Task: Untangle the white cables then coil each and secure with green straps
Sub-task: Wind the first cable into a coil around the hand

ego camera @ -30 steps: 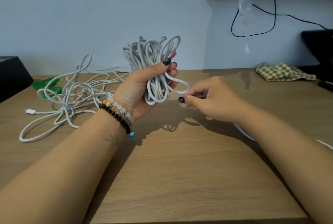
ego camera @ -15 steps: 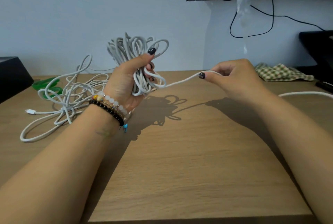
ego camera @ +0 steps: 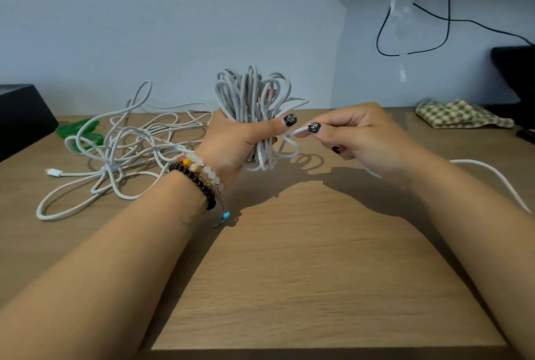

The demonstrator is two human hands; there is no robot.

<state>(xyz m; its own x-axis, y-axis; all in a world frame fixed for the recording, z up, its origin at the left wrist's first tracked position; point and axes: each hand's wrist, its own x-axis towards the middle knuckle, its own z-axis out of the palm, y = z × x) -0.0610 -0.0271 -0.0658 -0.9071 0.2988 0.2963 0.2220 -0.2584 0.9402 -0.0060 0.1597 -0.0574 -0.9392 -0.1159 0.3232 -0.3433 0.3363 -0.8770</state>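
Your left hand has its grip clenched round a bundle of coiled white cable, thumb laid across the front, loops fanning out above the fist and hanging below it, held up off the desk. Just beside it, your right hand pinches the loose strand of that same cable between thumb and forefinger; its tail reappears past your right forearm and lies on the desk.

Left of your beaded bracelets, a second tangle of white cable sprawls on the desk, its plug pointing left. The green straps lie behind and partly under that tangle, so loops cross over them. A black box sits at the far left, a checked cloth at the far right by the wall.
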